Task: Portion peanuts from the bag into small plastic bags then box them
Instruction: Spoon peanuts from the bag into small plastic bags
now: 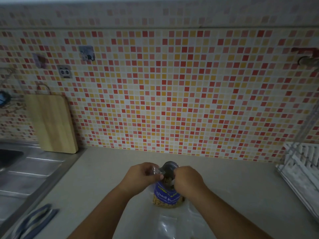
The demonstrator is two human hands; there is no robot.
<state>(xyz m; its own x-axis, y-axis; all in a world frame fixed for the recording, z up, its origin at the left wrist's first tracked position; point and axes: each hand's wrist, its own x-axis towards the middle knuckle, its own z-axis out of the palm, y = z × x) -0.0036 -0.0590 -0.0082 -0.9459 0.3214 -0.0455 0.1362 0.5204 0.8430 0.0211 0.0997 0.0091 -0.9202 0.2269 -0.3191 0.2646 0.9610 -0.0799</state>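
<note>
Blue-labelled and clear below, the peanut bag [165, 195] stands on the pale desk [233, 187] between the person's two hands, near the middle of the view and well in front of the tiled wall [172, 92]. The left hand [141, 175] has its fingers [155, 173] pinched closed on a clear edge of plastic at the bag's mouth, on its left side. The right hand [188, 178] is curled over the mouth's right side with its fingers closed on that edge; the fingertips themselves are hidden behind the hand. Between the hands the mouth is held apart, and peanuts [167, 181] show brown inside the opening. More peanuts fill the clear lower part of the bag, below the blue label with white lettering that reads partly as "salted". A round grey object [170, 167] shows just behind the bag's mouth; what it is cannot be told in the dim light. Clear plastic sheeting [172, 223], possibly small bags, lies flat on the desk just in front of the peanut bag, between the forearms. Dark-handled scissors [37, 219] lie on the desk at lower left, beside the steel sink [25, 169]. A wooden cutting board [51, 123] leans against the wall behind the sink, and a white rack [302, 169] sits at the far right
</note>
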